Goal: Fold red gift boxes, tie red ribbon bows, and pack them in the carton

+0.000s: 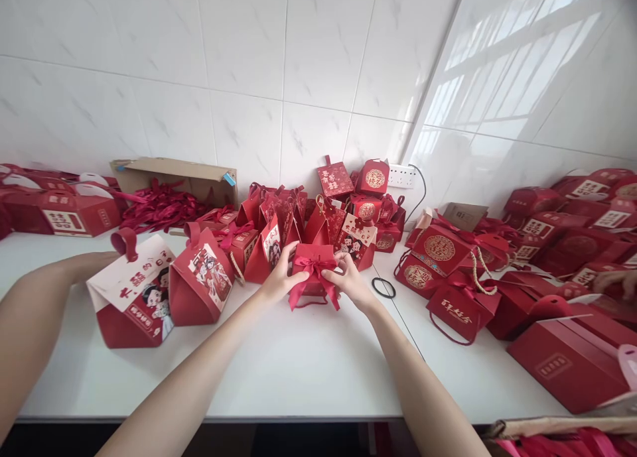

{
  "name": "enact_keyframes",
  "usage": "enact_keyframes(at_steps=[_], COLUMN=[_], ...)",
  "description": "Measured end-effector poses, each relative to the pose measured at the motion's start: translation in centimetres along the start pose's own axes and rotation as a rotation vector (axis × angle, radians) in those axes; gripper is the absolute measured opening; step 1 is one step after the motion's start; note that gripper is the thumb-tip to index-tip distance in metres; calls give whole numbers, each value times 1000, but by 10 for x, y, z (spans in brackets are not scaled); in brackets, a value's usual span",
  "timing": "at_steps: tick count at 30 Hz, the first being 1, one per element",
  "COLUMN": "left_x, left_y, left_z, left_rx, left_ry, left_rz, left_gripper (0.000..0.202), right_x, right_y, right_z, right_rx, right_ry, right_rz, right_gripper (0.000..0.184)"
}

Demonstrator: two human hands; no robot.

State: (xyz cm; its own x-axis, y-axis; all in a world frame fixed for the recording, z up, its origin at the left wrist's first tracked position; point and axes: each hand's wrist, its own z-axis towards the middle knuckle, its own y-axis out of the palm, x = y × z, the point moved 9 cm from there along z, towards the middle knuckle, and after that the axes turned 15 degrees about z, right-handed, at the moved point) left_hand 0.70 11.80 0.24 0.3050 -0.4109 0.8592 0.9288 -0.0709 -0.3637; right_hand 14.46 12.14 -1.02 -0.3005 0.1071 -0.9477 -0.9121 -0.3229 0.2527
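Note:
A small red gift box (315, 252) stands at the middle of the table, with a red ribbon bow (314, 267) on its front and a cord handle hanging below. My left hand (279, 276) grips its left side, thumb against the bow and fingers round the edge. On the opposite side my right hand (350, 282) holds the box the same way, its thumb at the bow's right half. Close behind stand several pointed red boxes (267, 248) and a red box with cartoon figures (356, 241).
Two larger peaked boxes (130, 301) stand to the left, beside another person's arm (37, 311). A cardboard box (174, 168) of ribbons is behind. A black ring (383, 287) lies right of centre. Red boxes (567, 361) crowd the right side, where another person's hand (617, 279) shows.

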Motion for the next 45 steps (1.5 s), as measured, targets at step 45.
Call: enact_keyframes(at_steps=[45], left_x=[3], left_y=[-2], left_z=[-1], left_rx=[158], left_ry=[16], left_rz=[-2], left_gripper=[58], right_x=[16], right_y=[20], right_z=[-3], right_rx=[-38], right_ry=[206], right_rz=[835], right_gripper=[50])
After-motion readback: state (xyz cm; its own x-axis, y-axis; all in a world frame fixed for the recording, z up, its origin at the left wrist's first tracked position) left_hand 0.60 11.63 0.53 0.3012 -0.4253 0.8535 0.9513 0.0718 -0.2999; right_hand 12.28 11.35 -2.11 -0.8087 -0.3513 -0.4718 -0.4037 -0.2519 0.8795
